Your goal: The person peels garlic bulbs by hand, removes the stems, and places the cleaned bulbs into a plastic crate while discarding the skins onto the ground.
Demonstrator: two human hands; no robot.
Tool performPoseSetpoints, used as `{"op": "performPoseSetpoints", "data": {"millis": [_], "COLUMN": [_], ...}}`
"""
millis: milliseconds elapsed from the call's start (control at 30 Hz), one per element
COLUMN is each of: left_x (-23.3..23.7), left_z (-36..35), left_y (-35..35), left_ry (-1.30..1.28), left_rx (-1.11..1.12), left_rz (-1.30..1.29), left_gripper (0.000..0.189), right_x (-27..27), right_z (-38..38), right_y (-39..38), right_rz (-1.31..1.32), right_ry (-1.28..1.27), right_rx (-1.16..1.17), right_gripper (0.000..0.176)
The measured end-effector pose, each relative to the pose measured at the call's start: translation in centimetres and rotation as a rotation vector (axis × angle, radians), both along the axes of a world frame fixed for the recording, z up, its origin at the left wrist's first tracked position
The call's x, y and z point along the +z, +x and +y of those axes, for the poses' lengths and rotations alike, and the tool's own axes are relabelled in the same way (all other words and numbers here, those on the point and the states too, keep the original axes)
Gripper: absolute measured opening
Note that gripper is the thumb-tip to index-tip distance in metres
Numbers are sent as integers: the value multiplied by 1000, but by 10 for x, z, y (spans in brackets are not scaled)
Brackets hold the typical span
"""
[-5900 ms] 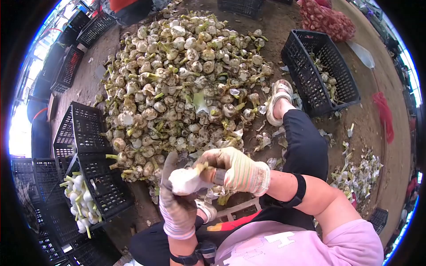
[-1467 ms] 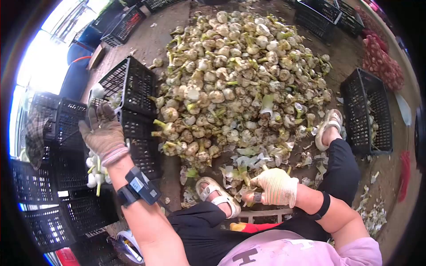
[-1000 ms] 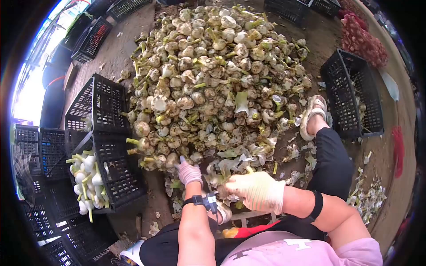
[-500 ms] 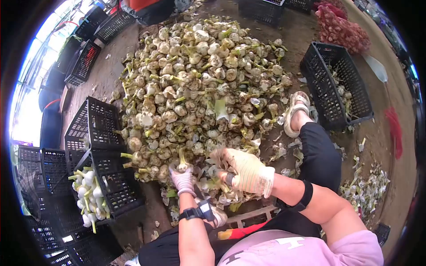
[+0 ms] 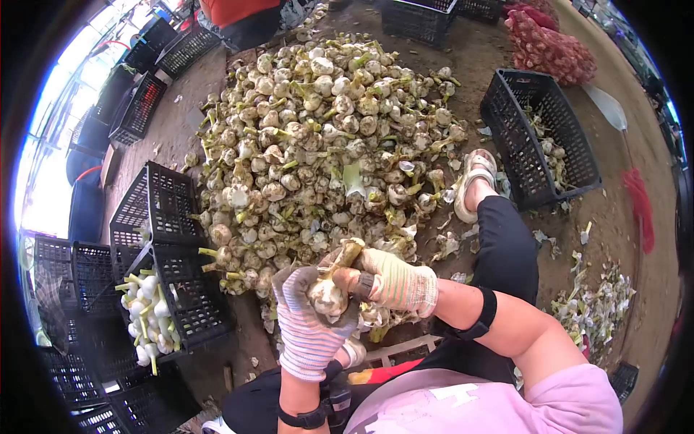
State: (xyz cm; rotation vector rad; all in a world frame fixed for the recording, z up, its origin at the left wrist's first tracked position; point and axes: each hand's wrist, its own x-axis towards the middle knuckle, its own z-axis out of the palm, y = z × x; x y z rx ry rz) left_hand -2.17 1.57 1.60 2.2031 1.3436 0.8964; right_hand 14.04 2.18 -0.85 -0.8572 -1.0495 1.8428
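Note:
My left hand, in a striped knit glove, cups a garlic bulb in front of my body. The bulb is whitish with brown, dirty outer skin, and its stem points up and away. In a cream striped glove, my right hand meets it from the right, thumb and fingers closed at the stem and outer skin. A dark band is around the right thumb. Just beyond both hands lies a large heap of unpeeled garlic, with stubby stems and soil on the bulbs.
At left, a black crate stands beside clean white garlic. Another black crate at right holds garlic scraps. A red net sack lies behind it. Peeled skins litter the floor. A person in orange is at the far edge.
My left hand has lifted a garlic bulb from the near edge of the heap toward me. My right hand has moved in to meet it and closed at its stem.

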Motion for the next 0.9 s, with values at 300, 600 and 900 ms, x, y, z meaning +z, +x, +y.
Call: {"op": "performPoseSetpoints", "data": {"millis": [300, 600, 900], "left_x": [4, -9, -24], "left_z": [-25, -5, -17], "left_y": [-20, -26, 12], "left_ry": [-905, -1173, -588], "left_rx": [-13, -44, 370], "left_rz": [-1236, -1267, -1145], "left_gripper": [61, 53, 62], "right_x": [12, -3, -8], "right_z": [-13, -8, -19], "right_y": [3, -5, -19], "right_rz": [-75, 197, -13], "right_ry": [-15, -197, -110], "right_rx": [300, 24, 7], "right_gripper": [33, 27, 25]}}
